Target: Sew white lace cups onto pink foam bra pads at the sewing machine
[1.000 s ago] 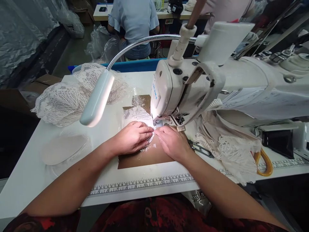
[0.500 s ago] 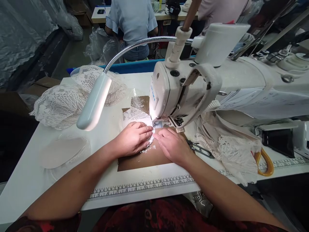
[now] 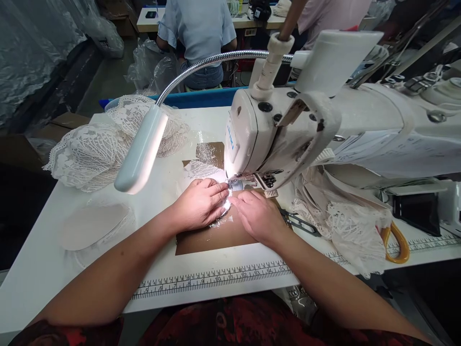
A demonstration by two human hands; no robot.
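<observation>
The right hand point(image 3: 257, 216) was drawn slightly back from the sewing machine point(image 3: 245, 129) since the earlier frame.
Numerals on the ruler point(image 3: 216, 282) were readable at six o'clock. The lace piece point(image 3: 202, 169), at eleven, was partly covered by the close-set fingers of the left hand point(image 3: 200, 203); the right fingers were bunched, and pinching could not be told for either. Through uneven feeding, a fingertip might be caught or lace puckered. "JUKI" was read at twelve.

Elongated pale-grey plastic lamp point(image 3: 139, 151), glowing left of the white metal sewing machine point(image 3: 248, 134); thin white lace point(image 3: 203, 169) glares beside the machine; dark grey floor point(image 3: 108, 81) beyond it, dim.
</observation>
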